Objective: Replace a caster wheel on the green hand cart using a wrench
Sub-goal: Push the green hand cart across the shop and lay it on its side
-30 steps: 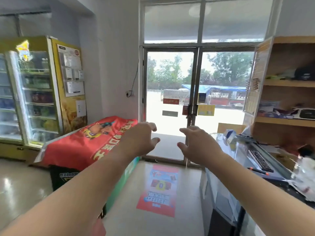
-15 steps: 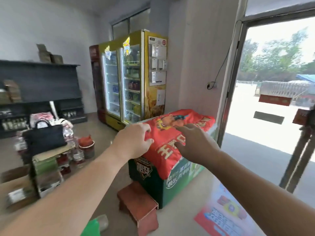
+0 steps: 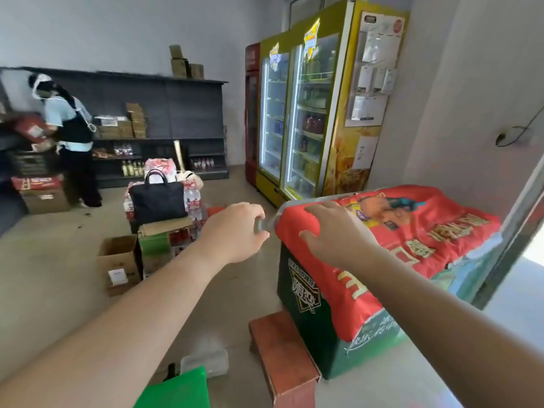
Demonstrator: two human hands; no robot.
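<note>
View swung left from door into shop; left hand point(image 3: 235, 231), right hand point(image 3: 332, 231) raised, grip apart, empty. Likely green hand cart point(image 3: 176, 390) corner now below; wrench unseen, work unstarted.

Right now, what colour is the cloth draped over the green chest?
The draped cloth is red with yellow lettering; head view.

Arms outstretched, left grip point(image 3: 235, 234) and right grip point(image 3: 338, 235) loosely curled, palms down.

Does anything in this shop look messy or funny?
A little. The red cloth lies crooked and rumpled over the green chest, hanging down one corner. An open box sits on the floor beside stacked goods. Nothing looks spilled or broken.
</note>
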